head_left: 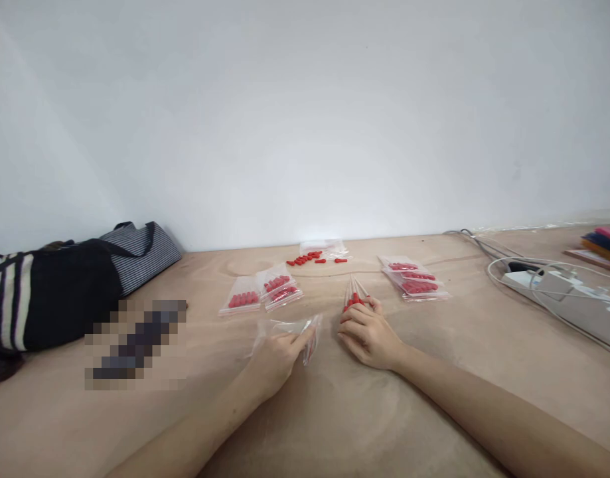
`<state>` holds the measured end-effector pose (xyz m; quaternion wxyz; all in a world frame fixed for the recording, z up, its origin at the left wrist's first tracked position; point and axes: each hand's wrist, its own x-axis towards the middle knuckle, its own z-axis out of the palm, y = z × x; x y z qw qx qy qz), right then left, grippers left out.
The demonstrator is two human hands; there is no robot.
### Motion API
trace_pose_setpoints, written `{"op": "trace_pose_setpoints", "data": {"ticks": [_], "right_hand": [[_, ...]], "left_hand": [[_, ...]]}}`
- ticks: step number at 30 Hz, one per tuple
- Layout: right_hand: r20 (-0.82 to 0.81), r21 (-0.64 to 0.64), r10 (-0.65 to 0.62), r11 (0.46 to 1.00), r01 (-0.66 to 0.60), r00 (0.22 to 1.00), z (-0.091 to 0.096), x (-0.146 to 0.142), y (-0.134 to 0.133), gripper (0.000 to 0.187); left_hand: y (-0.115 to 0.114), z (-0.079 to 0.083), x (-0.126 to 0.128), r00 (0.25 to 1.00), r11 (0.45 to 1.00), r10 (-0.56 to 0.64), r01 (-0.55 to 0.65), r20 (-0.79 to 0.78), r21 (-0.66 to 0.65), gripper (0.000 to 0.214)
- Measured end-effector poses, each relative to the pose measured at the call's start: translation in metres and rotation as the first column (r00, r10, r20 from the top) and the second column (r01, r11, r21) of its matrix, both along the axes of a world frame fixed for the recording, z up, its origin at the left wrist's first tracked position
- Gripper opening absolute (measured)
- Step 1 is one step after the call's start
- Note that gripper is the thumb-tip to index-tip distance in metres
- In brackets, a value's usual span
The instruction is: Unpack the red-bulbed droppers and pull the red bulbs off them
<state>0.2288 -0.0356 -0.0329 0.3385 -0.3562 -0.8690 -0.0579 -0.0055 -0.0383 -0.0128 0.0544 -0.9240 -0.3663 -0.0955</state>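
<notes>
My left hand (275,356) rests on the wooden table (334,425) with its fingers closed on a clear plastic bag (291,330) that holds a few red capsules. My right hand (368,334) lies just to the right of it, fingers curled round a small clear bag of red capsules (355,295) that stands upright above the knuckles. Loose red capsules (310,257) lie farther back near the wall.
Filled bags of red capsules lie at the left (262,291) and in a stack at the right (415,278). A striped dark bag (60,285) sits at the far left. White cables and a power strip (558,282) lie at the right, with coloured books (603,243) beyond.
</notes>
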Motion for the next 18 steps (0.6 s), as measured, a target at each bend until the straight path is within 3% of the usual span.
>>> {"op": "trace_pose_setpoints", "data": {"ticks": [5,8,13,18], "right_hand": [[0.0,-0.012,-0.02,1.0,0.02,1.0,0.001,0.001,-0.001,0.016],[-0.005,-0.007,-0.01,1.0,0.01,1.0,0.002,0.0,0.0,0.017],[-0.015,-0.022,-0.006,1.0,0.005,1.0,0.001,0.0,0.0,0.016],[-0.029,-0.041,0.002,0.999,-0.004,1.0,0.0,0.0,0.001,0.016]], "left_hand": [[0.023,0.029,-0.031,0.969,0.966,-0.007,-0.058,0.247,0.253,0.04],[0.059,0.043,-0.065,0.952,0.955,0.042,-0.127,0.303,0.267,0.036],[0.104,0.032,-0.121,0.936,0.968,0.226,-0.246,0.271,0.043,0.035],[0.11,0.026,-0.143,0.957,0.946,0.207,-0.143,0.203,-0.292,0.036]]}}
